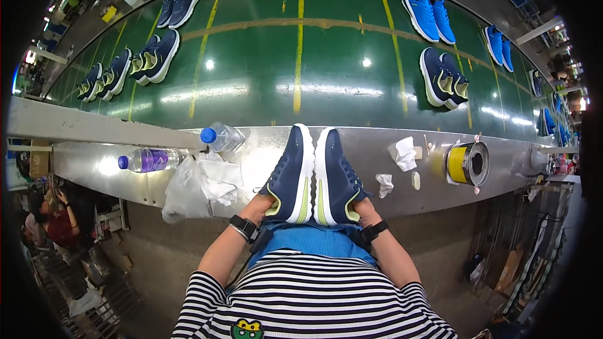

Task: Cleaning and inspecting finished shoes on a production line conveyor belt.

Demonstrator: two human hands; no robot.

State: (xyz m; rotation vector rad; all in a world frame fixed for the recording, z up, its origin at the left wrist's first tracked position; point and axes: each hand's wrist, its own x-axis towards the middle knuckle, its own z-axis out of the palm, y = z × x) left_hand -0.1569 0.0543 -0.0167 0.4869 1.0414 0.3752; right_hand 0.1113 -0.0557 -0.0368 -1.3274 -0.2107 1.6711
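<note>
Striped sleeves came up from below as we held two navy shoes (314, 179) side by side on the steel ledge (94, 129), left hand (256, 206) gripping one heel, right hand (364, 208) the other. Bottles (151, 160) lay left, yellow spool (468, 164) right.

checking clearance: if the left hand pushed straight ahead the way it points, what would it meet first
The left hand is already against the heel of the left navy shoe; beyond the toe comes the green conveyor belt, seemingly bare there, though depth is unclear.
</note>
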